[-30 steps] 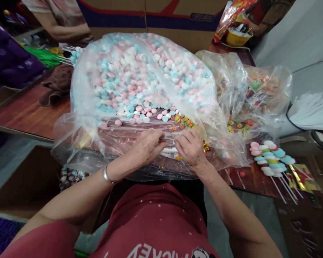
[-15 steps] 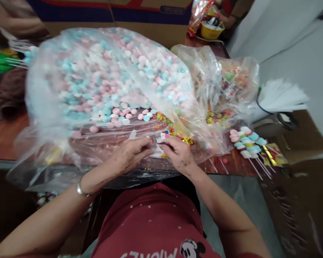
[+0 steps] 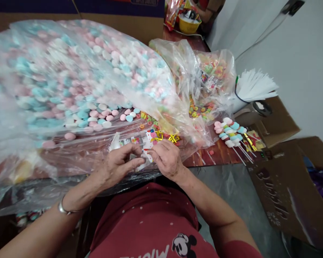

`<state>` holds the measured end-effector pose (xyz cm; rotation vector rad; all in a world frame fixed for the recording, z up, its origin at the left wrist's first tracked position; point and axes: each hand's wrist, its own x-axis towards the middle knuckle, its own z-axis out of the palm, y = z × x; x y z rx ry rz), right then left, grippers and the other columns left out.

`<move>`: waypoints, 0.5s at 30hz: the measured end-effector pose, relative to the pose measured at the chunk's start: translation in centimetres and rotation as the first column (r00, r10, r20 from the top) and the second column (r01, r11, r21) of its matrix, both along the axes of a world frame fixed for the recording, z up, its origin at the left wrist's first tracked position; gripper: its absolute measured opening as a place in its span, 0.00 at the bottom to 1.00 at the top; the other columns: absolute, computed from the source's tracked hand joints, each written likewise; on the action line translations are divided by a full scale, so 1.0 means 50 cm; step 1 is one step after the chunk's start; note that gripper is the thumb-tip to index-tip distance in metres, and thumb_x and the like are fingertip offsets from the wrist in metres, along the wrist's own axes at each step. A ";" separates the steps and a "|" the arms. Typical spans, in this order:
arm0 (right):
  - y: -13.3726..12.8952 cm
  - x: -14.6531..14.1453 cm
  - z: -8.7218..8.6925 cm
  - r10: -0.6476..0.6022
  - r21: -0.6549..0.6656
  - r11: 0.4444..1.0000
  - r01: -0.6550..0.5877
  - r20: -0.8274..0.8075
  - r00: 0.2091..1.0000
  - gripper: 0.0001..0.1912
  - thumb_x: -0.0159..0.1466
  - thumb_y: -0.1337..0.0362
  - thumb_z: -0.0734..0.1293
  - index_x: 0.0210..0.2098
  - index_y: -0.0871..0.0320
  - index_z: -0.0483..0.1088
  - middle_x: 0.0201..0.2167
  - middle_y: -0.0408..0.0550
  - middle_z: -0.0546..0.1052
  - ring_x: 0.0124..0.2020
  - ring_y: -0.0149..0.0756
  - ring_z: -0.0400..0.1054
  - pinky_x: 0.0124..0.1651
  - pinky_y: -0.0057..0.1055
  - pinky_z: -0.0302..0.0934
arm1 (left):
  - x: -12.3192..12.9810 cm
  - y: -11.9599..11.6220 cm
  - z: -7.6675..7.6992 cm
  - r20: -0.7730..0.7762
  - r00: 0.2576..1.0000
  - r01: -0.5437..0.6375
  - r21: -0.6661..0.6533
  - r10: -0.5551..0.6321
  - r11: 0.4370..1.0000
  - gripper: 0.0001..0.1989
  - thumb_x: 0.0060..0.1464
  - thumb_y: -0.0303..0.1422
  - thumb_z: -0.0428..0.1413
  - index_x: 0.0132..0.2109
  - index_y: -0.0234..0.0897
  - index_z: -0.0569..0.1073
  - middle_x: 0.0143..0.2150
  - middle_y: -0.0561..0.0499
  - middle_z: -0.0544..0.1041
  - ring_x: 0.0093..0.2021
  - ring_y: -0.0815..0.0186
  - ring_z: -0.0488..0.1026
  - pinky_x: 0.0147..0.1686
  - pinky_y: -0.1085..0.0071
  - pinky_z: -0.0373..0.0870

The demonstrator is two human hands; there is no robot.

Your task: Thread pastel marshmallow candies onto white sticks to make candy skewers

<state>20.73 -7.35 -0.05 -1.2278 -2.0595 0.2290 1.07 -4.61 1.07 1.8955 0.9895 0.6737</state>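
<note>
My left hand (image 3: 123, 163) and my right hand (image 3: 167, 157) are close together at the table's front edge, both closed on a small printed clear packet (image 3: 148, 143) between them. My left thumb and fingers pinch its left side; my right fingers grip its right side. Gold twist ties (image 3: 168, 137) lie just behind my right hand. A large clear bag of pink, white and blue marshmallows (image 3: 78, 75) fills the left of the table, some spilling from its opening. Small ring candies (image 3: 150, 122) are scattered beside the loose marshmallows.
Bagged ring candies (image 3: 212, 68) stand behind right. Marshmallow skewers (image 3: 231, 132) lie at the table's right end, near a bundle of white sticks (image 3: 254, 86) and a metal mug (image 3: 254, 111). Cardboard boxes (image 3: 277, 193) are on the right. A yellow bowl (image 3: 188, 25) sits at the back.
The view has turned rightward, so the table's things appear further left. My hands still hold the packet, which shows more of its printed surface now; my left fingers are more arched.
</note>
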 end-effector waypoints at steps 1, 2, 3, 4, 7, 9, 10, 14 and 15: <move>-0.004 -0.001 -0.002 0.005 -0.008 1.000 -0.005 -0.013 1.000 0.21 0.72 0.58 0.52 0.27 0.56 0.67 0.25 0.47 0.68 0.31 0.37 0.62 0.39 0.35 0.59 | 0.001 -0.001 0.000 0.021 1.000 0.019 -0.009 -0.019 1.000 0.10 0.58 0.39 0.56 0.33 0.37 0.72 0.23 0.55 0.71 0.23 0.71 0.65 0.24 0.77 0.62; -0.008 -0.002 -0.003 0.015 -0.015 1.000 -0.015 -0.036 0.999 0.20 0.72 0.58 0.53 0.28 0.56 0.67 0.25 0.47 0.68 0.32 0.37 0.62 0.39 0.35 0.59 | 0.001 -0.002 0.001 0.025 0.999 0.033 0.000 -0.033 0.999 0.11 0.58 0.38 0.56 0.30 0.36 0.71 0.21 0.56 0.69 0.22 0.72 0.63 0.23 0.77 0.61; -0.012 -0.003 -0.005 0.022 -0.025 0.999 -0.023 -0.069 0.997 0.19 0.72 0.59 0.53 0.29 0.56 0.68 0.25 0.47 0.69 0.32 0.37 0.63 0.39 0.34 0.60 | 0.001 -0.002 0.001 0.015 0.999 0.045 0.020 -0.045 0.999 0.12 0.58 0.37 0.55 0.29 0.36 0.71 0.21 0.57 0.68 0.22 0.72 0.63 0.23 0.78 0.60; -0.016 -0.004 -0.006 0.025 -0.039 0.999 -0.029 -0.109 0.994 0.17 0.71 0.59 0.54 0.31 0.56 0.68 0.27 0.47 0.70 0.33 0.36 0.64 0.39 0.33 0.61 | -0.001 -0.001 0.000 0.002 0.998 0.058 0.046 -0.058 0.997 0.12 0.59 0.36 0.55 0.28 0.36 0.71 0.20 0.57 0.68 0.22 0.73 0.63 0.23 0.78 0.60; -0.028 -0.001 -0.006 0.025 -0.093 0.995 -0.046 -0.216 0.976 0.12 0.71 0.61 0.56 0.37 0.56 0.68 0.31 0.47 0.73 0.35 0.34 0.66 0.40 0.31 0.62 | -0.003 -0.001 -0.001 -0.024 0.994 0.111 0.111 -0.109 0.988 0.14 0.60 0.35 0.53 0.27 0.36 0.71 0.20 0.57 0.68 0.22 0.73 0.62 0.24 0.78 0.60; -0.035 0.002 -0.006 0.016 -0.118 0.992 -0.044 -0.232 0.973 0.11 0.70 0.61 0.57 0.36 0.56 0.68 0.30 0.45 0.73 0.34 0.33 0.66 0.39 0.30 0.62 | -0.001 -0.003 -0.004 -0.019 0.991 0.134 0.123 -0.132 0.983 0.15 0.61 0.34 0.51 0.27 0.36 0.70 0.21 0.56 0.68 0.22 0.73 0.62 0.24 0.78 0.60; -0.038 0.004 -0.005 0.007 -0.120 0.992 -0.035 -0.224 0.974 0.12 0.70 0.61 0.57 0.34 0.56 0.68 0.29 0.45 0.72 0.33 0.33 0.66 0.38 0.30 0.62 | 0.002 -0.005 -0.006 -0.015 0.990 0.138 0.113 -0.137 0.984 0.14 0.61 0.34 0.51 0.28 0.36 0.70 0.22 0.56 0.69 0.23 0.73 0.63 0.25 0.78 0.61; -0.053 0.010 -0.005 -0.076 -0.096 0.994 0.060 -0.168 0.983 0.16 0.70 0.62 0.55 0.28 0.55 0.67 0.24 0.45 0.69 0.29 0.35 0.64 0.35 0.32 0.59 | 0.019 -0.015 -0.013 0.005 0.991 0.133 0.037 -0.133 0.990 0.10 0.61 0.35 0.52 0.33 0.36 0.73 0.23 0.55 0.73 0.23 0.72 0.67 0.25 0.78 0.64; -0.058 0.010 -0.004 -0.095 -0.089 0.993 0.082 -0.159 0.983 0.16 0.70 0.63 0.56 0.27 0.55 0.66 0.23 0.44 0.68 0.28 0.35 0.63 0.34 0.32 0.59 | 0.024 -0.018 -0.015 0.005 0.990 0.141 0.041 -0.142 0.989 0.10 0.61 0.35 0.52 0.33 0.36 0.73 0.24 0.54 0.74 0.23 0.72 0.68 0.25 0.78 0.64</move>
